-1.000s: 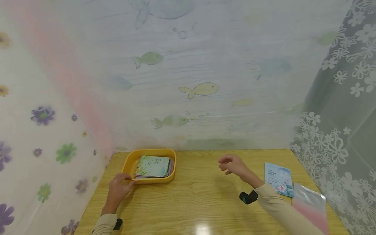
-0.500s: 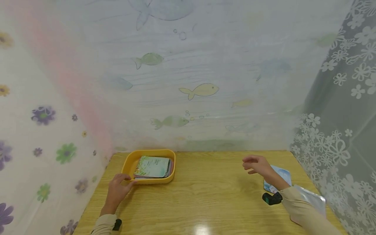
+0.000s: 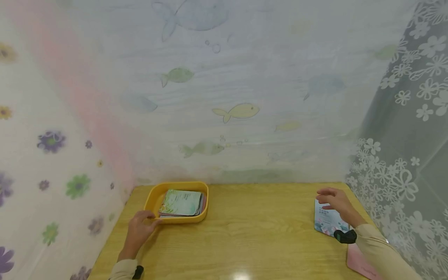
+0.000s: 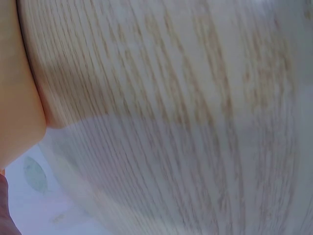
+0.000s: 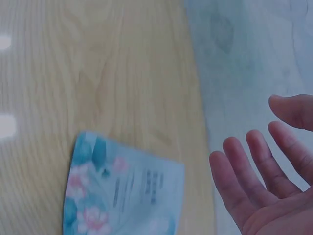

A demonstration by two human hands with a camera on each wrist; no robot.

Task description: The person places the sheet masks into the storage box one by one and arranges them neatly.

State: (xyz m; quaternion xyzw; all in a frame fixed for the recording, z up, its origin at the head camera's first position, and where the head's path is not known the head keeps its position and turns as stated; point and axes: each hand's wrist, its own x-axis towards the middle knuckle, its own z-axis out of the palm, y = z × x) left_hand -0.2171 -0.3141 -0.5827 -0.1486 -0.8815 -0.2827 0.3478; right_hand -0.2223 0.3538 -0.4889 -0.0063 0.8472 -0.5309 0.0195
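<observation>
My left hand [image 3: 138, 231] pinches the near left corner of a yellow plastic tray [image 3: 206, 202] at the table's back left. Inside the tray lies a small stack of flat sachets [image 3: 180, 202], the top one pale green with a leaf print. In the left wrist view the tray's wall [image 4: 19, 98] fills the left edge. Over the far right of the table my right hand [image 3: 336, 202] hovers above a light blue, flower-printed sachet [image 3: 323, 221], fingers spread and slightly bent, holding nothing. The right wrist view shows that hand's loose fingers [image 5: 237, 171] beside the sachet.
A pink and silver sachet [image 3: 360, 258] lies nearer me on the right, partly under my sleeve. Wood-grain tabletop [image 3: 259, 225] stretches between tray and sachets. Printed sheeting [image 3: 241, 155] hangs along the back and both sides.
My right hand has moved right, from mid-table to above the blue sachet. My left hand keeps its hold on the tray, which has stayed in place.
</observation>
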